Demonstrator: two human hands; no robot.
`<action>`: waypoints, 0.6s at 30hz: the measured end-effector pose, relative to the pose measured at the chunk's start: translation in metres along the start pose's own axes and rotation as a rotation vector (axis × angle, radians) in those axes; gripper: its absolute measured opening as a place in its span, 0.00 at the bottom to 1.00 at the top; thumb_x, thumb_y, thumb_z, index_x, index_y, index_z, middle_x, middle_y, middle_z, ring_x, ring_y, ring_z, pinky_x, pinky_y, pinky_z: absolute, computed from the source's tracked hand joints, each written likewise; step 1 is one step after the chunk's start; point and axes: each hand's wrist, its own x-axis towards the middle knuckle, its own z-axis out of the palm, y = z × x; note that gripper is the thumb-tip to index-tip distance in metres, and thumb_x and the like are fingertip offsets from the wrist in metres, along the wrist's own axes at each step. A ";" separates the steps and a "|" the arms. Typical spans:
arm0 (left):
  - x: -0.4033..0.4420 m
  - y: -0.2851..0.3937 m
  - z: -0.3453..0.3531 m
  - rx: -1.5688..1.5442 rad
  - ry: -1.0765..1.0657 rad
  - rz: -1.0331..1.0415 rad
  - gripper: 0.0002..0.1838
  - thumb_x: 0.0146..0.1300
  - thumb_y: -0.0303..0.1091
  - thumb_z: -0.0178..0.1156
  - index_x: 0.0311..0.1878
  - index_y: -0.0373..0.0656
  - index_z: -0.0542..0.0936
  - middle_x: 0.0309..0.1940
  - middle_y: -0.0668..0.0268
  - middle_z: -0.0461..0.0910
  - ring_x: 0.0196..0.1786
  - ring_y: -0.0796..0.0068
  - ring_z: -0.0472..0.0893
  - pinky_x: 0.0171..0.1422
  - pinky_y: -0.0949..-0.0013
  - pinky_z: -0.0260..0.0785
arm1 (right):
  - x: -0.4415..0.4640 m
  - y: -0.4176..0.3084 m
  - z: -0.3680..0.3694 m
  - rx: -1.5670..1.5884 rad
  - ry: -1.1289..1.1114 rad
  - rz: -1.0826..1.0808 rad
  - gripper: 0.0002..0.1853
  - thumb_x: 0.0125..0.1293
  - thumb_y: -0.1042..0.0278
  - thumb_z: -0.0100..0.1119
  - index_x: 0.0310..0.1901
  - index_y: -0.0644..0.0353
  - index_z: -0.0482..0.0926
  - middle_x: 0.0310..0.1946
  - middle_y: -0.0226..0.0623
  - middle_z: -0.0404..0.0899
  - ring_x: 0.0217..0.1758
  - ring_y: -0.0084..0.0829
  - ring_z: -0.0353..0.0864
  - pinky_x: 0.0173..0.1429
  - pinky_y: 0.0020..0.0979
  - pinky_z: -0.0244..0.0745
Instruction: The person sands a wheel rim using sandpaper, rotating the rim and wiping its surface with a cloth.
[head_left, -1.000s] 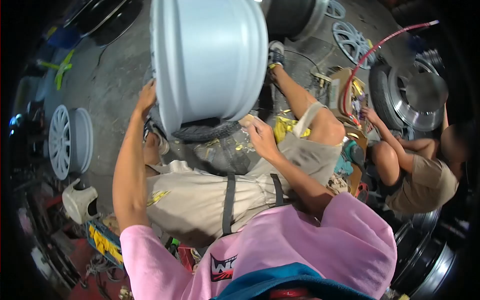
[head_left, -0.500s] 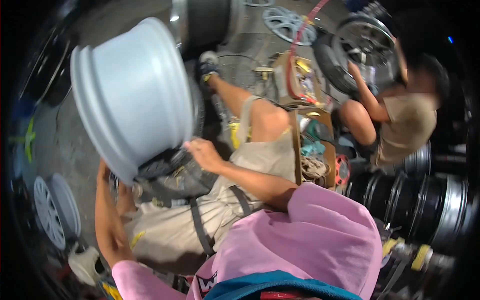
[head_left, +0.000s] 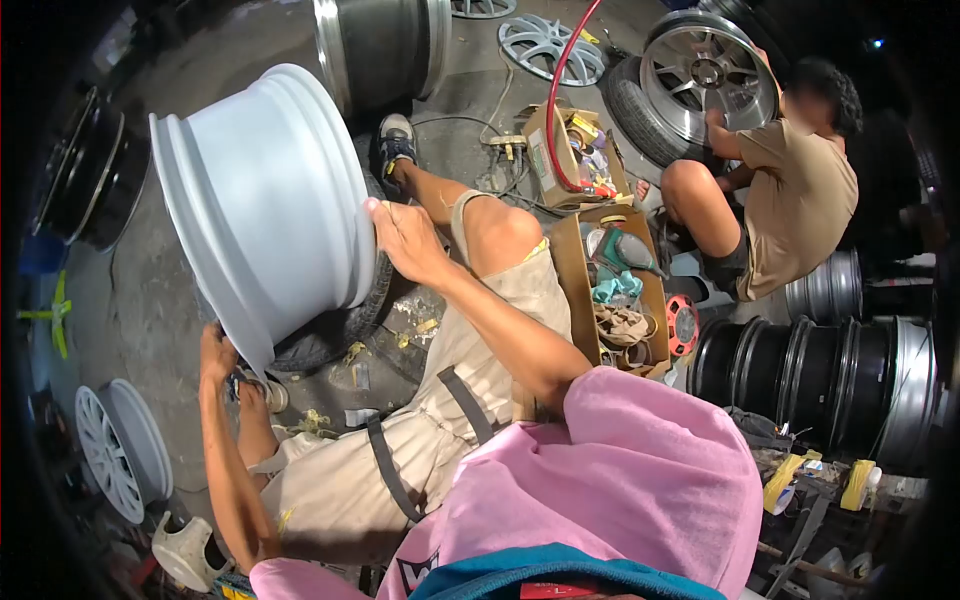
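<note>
A large pale grey wheel rim [head_left: 265, 200] sits tilted on its edge in front of me, above a black tire [head_left: 340, 335] lying on the floor. My right hand [head_left: 410, 243] grips the rim's right edge, thumb on the lip and the other fingers bent around it. My left hand [head_left: 217, 352] is at the lower left edge, its fingers curled against the lip and partly hidden by the rim. My knees stand on either side of the tire.
Cardboard boxes [head_left: 570, 270] of tools and rags stand to my right. Beyond them a co-worker [head_left: 800, 200] crouches, hands on a spoked wheel [head_left: 708, 75]. Dark rims [head_left: 800, 385] are lined up at right. A spoked grey wheel [head_left: 110, 450] stands at left. A red hose [head_left: 552, 120] hangs into one box.
My right hand has moved up along the rim's right edge. The rim sits slightly lower in view and the scene has shifted a little to the left.
</note>
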 end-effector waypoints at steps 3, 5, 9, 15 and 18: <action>-0.012 0.022 -0.004 0.177 -0.013 -0.039 0.16 0.67 0.29 0.63 0.52 0.25 0.83 0.40 0.51 0.89 0.43 0.66 0.88 0.46 0.60 0.81 | 0.002 -0.007 0.003 -0.010 -0.038 -0.043 0.22 0.83 0.59 0.47 0.34 0.71 0.75 0.28 0.58 0.73 0.33 0.59 0.76 0.40 0.49 0.69; -0.032 0.050 0.004 0.261 0.043 0.238 0.15 0.68 0.29 0.63 0.51 0.25 0.84 0.40 0.51 0.89 0.42 0.67 0.88 0.45 0.62 0.81 | -0.006 -0.013 0.007 -0.029 -0.047 -0.083 0.20 0.83 0.62 0.47 0.39 0.71 0.79 0.32 0.57 0.76 0.36 0.57 0.78 0.43 0.48 0.72; -0.005 -0.026 -0.027 0.035 -0.008 0.115 0.14 0.71 0.31 0.64 0.49 0.26 0.85 0.40 0.53 0.89 0.41 0.67 0.87 0.45 0.63 0.81 | 0.004 -0.033 0.010 -0.020 0.222 -0.390 0.11 0.78 0.71 0.54 0.53 0.69 0.82 0.43 0.52 0.78 0.46 0.51 0.81 0.52 0.41 0.77; -0.007 0.082 -0.073 0.181 0.086 -0.070 0.16 0.79 0.35 0.59 0.51 0.27 0.85 0.38 0.64 0.87 0.39 0.78 0.85 0.42 0.70 0.77 | 0.085 -0.066 0.044 -0.276 0.235 -0.744 0.14 0.68 0.72 0.67 0.54 0.64 0.85 0.48 0.44 0.80 0.54 0.48 0.81 0.61 0.46 0.78; -0.014 0.122 -0.080 0.064 0.342 0.098 0.20 0.82 0.40 0.56 0.55 0.29 0.85 0.44 0.63 0.87 0.47 0.76 0.85 0.51 0.69 0.78 | 0.073 -0.066 0.060 -0.386 0.253 -0.799 0.15 0.67 0.70 0.69 0.54 0.62 0.86 0.50 0.43 0.82 0.56 0.46 0.81 0.65 0.48 0.77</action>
